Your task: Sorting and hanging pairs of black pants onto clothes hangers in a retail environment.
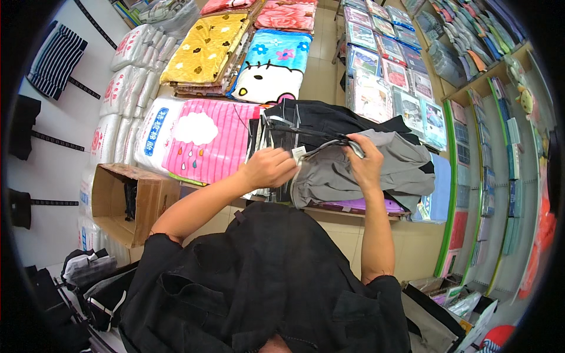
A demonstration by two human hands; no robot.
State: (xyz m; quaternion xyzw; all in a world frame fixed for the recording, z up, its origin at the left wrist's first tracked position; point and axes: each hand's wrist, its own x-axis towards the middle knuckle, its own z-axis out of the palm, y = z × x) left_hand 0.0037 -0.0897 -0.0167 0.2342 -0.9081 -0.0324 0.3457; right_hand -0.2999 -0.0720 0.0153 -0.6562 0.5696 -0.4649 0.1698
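A grey fabric garment (329,178) is spread across dark clothing on the display in front of me. My right hand (366,161) grips its upper edge between thumb and fingers, beside a thin black strip or hanger. At the garment's left edge, my left hand (272,167) has its fingers curled; whether they pinch the cloth is hidden. A small white tag (299,152) shows just past those fingertips. Black garments (318,112) lie beneath and beyond the grey one, with clear plastic (280,145) to their left.
A pink packaged blanket (216,141) lies left of the garments. Folded blankets (212,46) are stacked beyond it. An open cardboard box (152,203) stands near my left arm. Packaged bedding (373,95) lies ahead right, and shelving (446,189) lines the right side.
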